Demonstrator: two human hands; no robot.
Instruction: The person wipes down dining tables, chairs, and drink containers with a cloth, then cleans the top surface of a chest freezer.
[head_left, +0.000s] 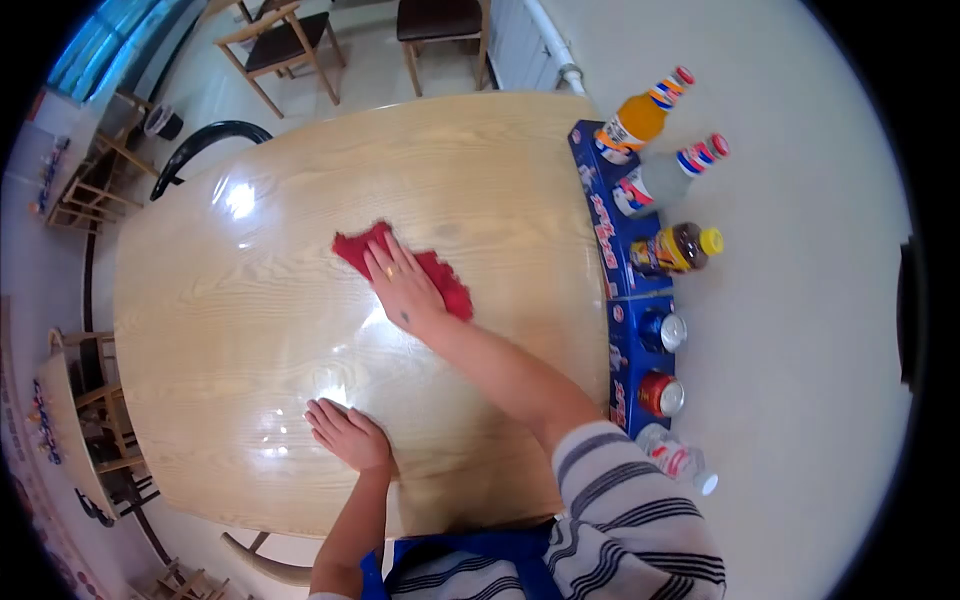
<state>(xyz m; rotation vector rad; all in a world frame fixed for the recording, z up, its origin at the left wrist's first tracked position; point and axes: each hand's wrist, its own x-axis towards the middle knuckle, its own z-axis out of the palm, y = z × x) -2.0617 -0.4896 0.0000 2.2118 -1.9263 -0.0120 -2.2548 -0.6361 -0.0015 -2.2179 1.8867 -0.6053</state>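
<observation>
My right hand (408, 290) lies flat on a red cloth (452, 287), its fingers stretched out and a ring on one of them. The cloth is spread with ragged edges on the light wooden table (220, 370) and shows on both sides of the hand. Part of it is hidden under the palm. Lower down, near the table's front side, my left hand (350, 437) rests palm down on the bare tabletop. Its fingers are extended and hold nothing.
Blue display boxes (617, 350) line the table's right edge with an orange drink bottle (635, 125), a clear glass bottle (660, 182), a yellow-capped bottle (678, 250), a blue can (662, 330), a red can (661, 394) and a water bottle (676, 456). Chairs (285, 45) stand beyond.
</observation>
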